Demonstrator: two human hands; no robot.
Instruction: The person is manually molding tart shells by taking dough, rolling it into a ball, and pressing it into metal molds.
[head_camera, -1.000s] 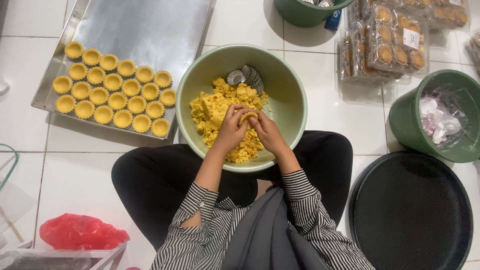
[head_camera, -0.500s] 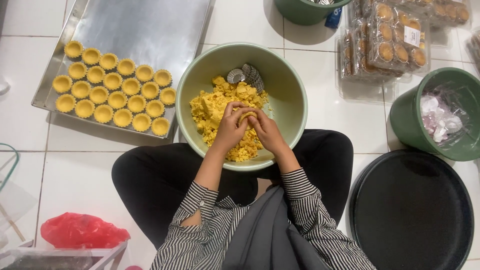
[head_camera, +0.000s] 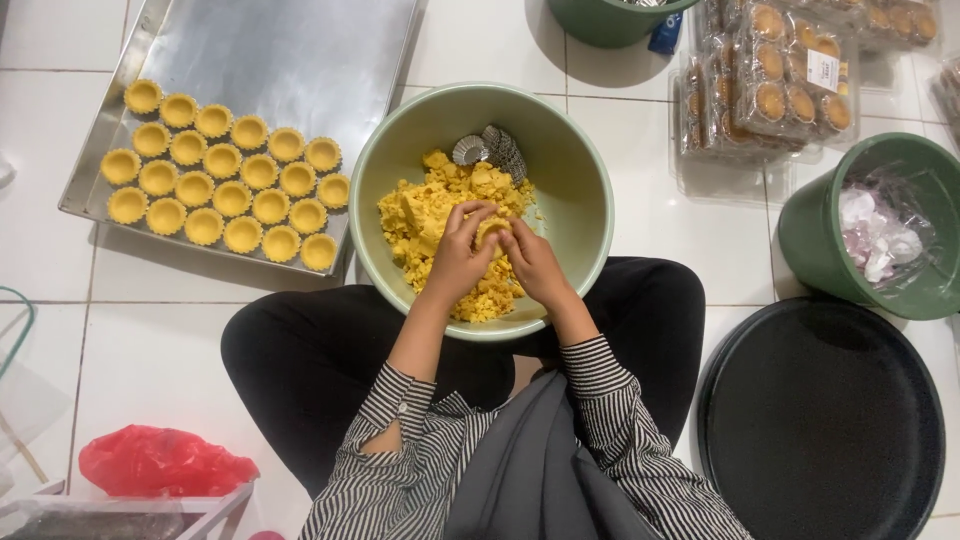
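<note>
**Fingers pinch a dough lump over the green bowl**

Fingers (head_camera: 478, 212) of both hands curl together around one small lump of yellow crumbly dough (head_camera: 492, 232), and from my remote seat I see it clamped between them. My left hand (head_camera: 458, 260) cups it from one side, my right hand (head_camera: 532, 265) presses from the other, the fingertips touching. Both hover inside the pale green round plastic bowl (head_camera: 580, 190), which sits on the white tiled floor (head_camera: 640, 200) just before my crossed legs. Under the hands lies the heap of loose yellow dough crumbs (head_camera: 425, 215); at the bowl's far wall rest a few fluted silver metal tart moulds (head_camera: 488, 150) (stacked, count unclear). Left of the bowl, touching its rim, is the rectangular steel baking tray (head_camera: 290, 60) carrying rows of yellow fluted tart shells (head_camera: 225, 180). A round black tray (head_camera: 820, 420) lies at my right knee.
</note>
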